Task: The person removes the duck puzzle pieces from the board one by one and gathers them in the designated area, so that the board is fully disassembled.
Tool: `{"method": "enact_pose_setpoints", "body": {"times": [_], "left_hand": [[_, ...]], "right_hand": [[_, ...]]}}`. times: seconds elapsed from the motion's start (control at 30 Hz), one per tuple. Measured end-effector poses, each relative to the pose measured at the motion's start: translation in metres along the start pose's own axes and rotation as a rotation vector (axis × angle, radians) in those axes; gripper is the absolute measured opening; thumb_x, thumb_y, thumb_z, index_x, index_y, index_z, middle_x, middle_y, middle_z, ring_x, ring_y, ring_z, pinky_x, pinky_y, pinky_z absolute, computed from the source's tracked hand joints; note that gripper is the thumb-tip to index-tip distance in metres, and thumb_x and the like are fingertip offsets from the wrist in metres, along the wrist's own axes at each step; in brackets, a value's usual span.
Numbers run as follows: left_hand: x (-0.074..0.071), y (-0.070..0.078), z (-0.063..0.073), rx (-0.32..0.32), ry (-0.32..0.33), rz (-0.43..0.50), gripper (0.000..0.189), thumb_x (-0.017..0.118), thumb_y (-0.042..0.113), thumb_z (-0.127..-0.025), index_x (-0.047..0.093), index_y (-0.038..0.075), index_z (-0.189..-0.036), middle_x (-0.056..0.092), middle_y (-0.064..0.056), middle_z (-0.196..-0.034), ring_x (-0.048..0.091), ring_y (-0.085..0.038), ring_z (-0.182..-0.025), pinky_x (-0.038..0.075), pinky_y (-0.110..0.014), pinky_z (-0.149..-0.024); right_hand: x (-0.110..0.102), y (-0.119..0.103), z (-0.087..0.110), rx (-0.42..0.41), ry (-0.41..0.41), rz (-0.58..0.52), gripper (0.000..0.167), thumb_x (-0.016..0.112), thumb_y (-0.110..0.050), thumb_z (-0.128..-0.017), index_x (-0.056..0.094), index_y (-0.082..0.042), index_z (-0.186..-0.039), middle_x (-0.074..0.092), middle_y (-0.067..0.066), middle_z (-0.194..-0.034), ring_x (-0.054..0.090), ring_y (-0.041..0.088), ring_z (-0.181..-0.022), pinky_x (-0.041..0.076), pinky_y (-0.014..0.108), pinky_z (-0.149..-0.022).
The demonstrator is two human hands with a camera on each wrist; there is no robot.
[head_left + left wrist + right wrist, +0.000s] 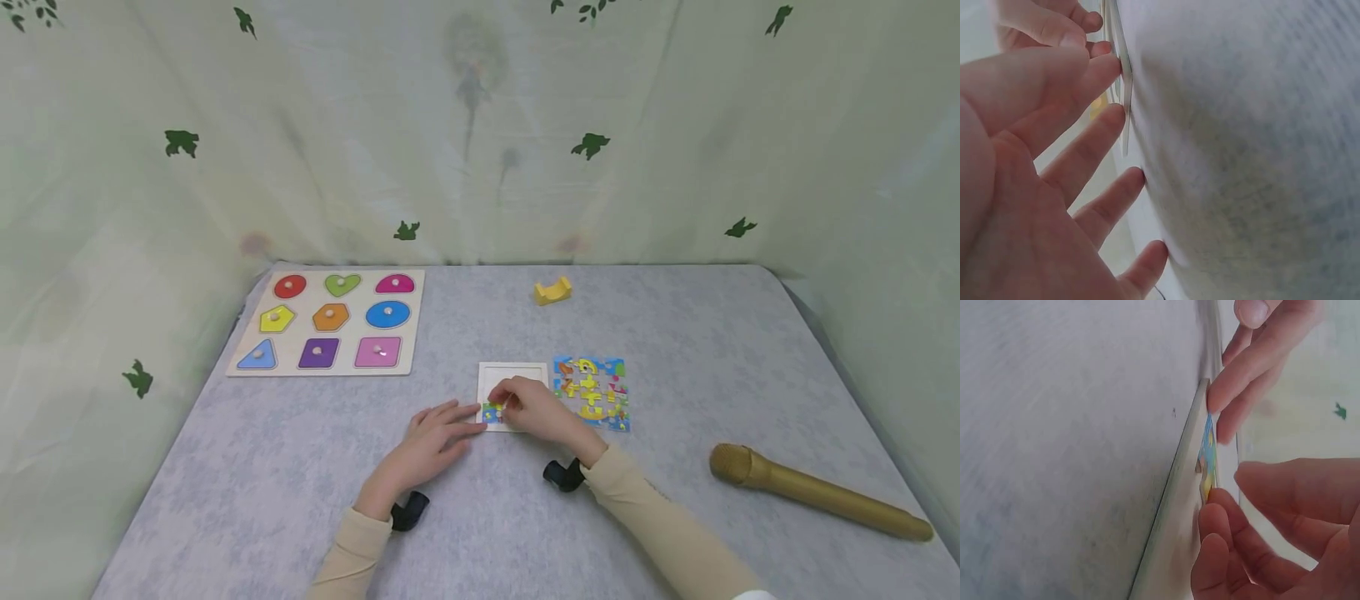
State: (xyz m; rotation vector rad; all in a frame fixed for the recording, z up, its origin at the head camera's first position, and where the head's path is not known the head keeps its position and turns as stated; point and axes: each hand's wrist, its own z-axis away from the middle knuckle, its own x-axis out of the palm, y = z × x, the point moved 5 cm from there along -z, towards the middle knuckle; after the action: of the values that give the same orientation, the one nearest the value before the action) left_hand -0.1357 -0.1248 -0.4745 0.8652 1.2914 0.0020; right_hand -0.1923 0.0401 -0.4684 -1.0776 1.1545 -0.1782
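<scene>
A small white puzzle frame (513, 367) lies flat on the table, with colourful jigsaw pieces (491, 413) in its near left corner. My left hand (427, 446) has its fingers spread, the fingertips touching the frame's left edge and the table, as the left wrist view also shows. Over the frame, my right hand (536, 408) pinches a puzzle piece (1207, 486) with yellow on it, low beside the blue part; its fingers hide much of the piece. Right of the frame lies a square of colourful jigsaw pieces (589, 382), partly covered by the right hand.
A wooden shape board (348, 354) with knobbed pieces lies at the back left. A yellow curved block (553, 291) sits near the back edge. On the right rests a gold microphone (825, 493). A printed curtain (525, 192) hangs behind the table.
</scene>
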Motion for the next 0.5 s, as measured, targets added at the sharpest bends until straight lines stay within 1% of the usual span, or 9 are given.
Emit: {"method": "enact_pose_setpoints", "body": {"times": [0.17, 0.33, 0.5], "left_hand": [[-0.0007, 0.0006, -0.0009, -0.018, -0.004, 0.010, 0.032, 0.056, 0.013, -0.096, 0.064, 0.012, -0.127, 0.046, -0.009, -0.143, 0.031, -0.037, -0.136, 0.021, -0.062, -0.102], [-0.0031, 0.0027, -0.0011, -0.035, -0.008, 0.026, 0.030, 0.056, 0.013, -0.096, 0.065, 0.011, -0.125, 0.047, -0.010, -0.142, 0.031, -0.038, -0.135, 0.020, -0.063, -0.102], [-0.0032, 0.0034, -0.0017, -0.036, -0.009, 0.023, 0.030, 0.056, 0.014, -0.096, 0.065, 0.011, -0.125, 0.047, -0.009, -0.142, 0.031, -0.038, -0.135, 0.020, -0.063, -0.102]], "right_hand": [[0.0021, -0.0024, -0.0028, 0.023, 0.022, 0.015, 0.026, 0.056, 0.009, -0.081, 0.066, -0.002, -0.103, 0.061, 0.004, -0.090, 0.053, 0.015, -0.080, 0.046, 0.030, -0.074], [0.0017, -0.0035, -0.0035, 0.020, 0.042, 0.007, 0.025, 0.060, 0.008, -0.083, 0.066, -0.004, -0.104, 0.058, 0.003, -0.089, 0.053, 0.016, -0.080, 0.046, 0.030, -0.073], [0.0003, 0.0013, -0.0030, 0.002, 0.087, 0.001, 0.023, 0.059, 0.008, -0.083, 0.068, -0.008, -0.098, 0.056, 0.002, -0.086, 0.053, 0.014, -0.077, 0.046, 0.029, -0.071]]}}
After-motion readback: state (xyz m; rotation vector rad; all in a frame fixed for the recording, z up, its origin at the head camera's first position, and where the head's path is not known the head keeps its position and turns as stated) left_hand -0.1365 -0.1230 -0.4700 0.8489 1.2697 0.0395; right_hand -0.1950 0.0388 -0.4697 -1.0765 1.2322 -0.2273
